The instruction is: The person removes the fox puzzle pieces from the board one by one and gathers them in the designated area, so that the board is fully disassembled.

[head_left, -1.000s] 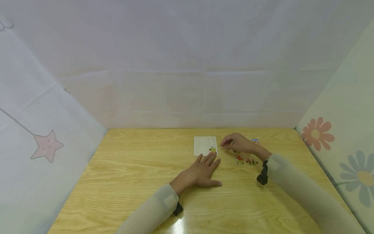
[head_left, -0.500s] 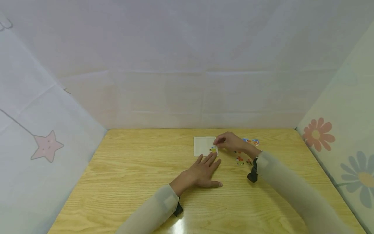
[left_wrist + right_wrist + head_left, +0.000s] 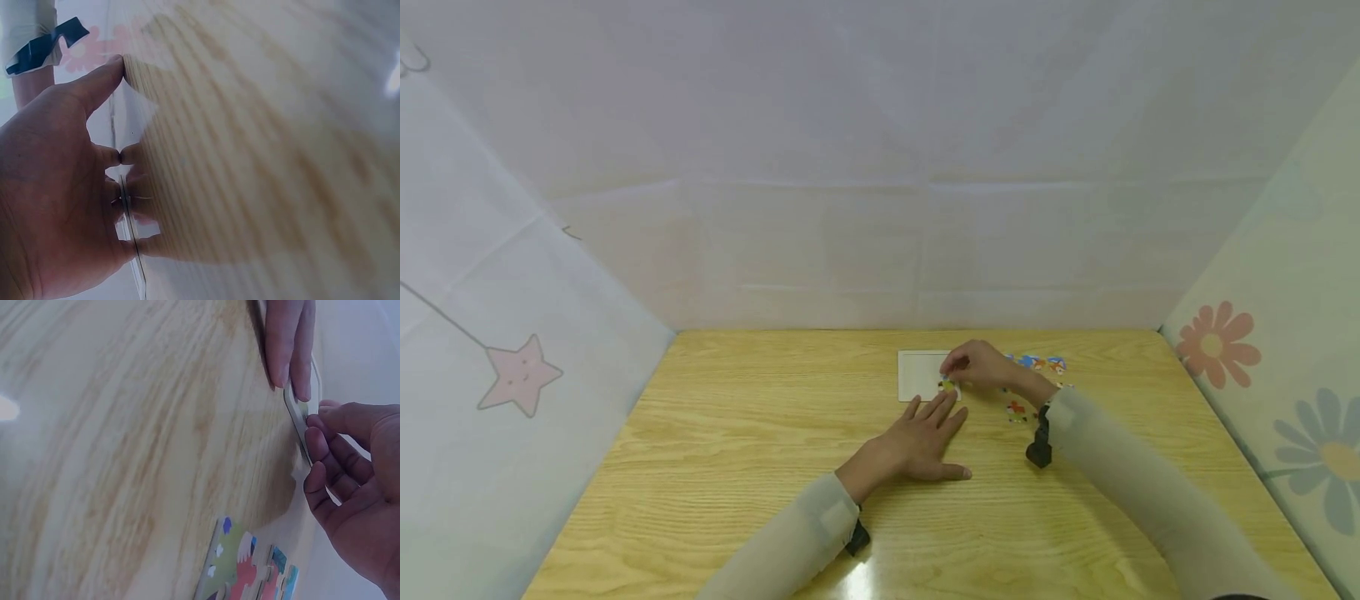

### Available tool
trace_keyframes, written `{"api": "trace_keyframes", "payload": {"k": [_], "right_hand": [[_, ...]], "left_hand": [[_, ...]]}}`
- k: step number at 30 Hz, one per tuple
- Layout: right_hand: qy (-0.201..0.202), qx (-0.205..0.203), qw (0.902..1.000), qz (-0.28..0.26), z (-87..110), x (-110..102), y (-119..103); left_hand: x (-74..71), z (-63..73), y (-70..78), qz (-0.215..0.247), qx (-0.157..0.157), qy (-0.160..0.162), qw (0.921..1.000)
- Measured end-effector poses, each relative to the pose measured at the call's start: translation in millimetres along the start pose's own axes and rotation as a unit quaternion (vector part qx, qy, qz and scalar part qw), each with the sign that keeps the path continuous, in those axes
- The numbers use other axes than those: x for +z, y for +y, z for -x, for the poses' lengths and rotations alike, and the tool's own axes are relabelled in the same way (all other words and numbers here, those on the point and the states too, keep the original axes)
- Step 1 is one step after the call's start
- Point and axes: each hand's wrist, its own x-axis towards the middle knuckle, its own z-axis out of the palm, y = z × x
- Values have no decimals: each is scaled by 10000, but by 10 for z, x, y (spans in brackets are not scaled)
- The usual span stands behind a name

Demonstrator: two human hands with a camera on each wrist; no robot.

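Note:
A small white square puzzle tray [image 3: 917,375] lies toward the back of the table. Yellow-and-blue puzzle artwork [image 3: 947,384] shows in its lower right corner. My left hand [image 3: 925,442] lies flat with spread, straight fingers, fingertips at the tray's front edge and thumb out on the tabletop. Over the tray's right side, my right hand [image 3: 981,364] pinches a puzzle piece with bent fingers; the fingers mostly hide it. In the right wrist view, the thumb and curled fingers [image 3: 319,445] meet right at the tray's rim, close to the left fingertips.
Colourful loose puzzle pieces [image 3: 1033,362] with blue and orange prints lie right of the tray, partly behind my right forearm. Another group with red and green [image 3: 1017,411] sits nearer. The wooden table [image 3: 760,417] meets cloth walls at the back and sides.
My right hand has moved left from beside the tray to over its right part, uncovering more loose pieces behind it. My left hand has stayed in place.

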Motion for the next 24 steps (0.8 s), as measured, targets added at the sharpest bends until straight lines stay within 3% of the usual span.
{"api": "trace_keyframes", "payload": {"k": [8,24], "right_hand": [[-7,-10,10000,-44,11,15,-57],[50,-82,9990,447,-38,50,42]], "left_hand": [[3,-5,-10,-14,-10,-31,10000],[-20,5,19,-88,-33,-33,10000]]}}
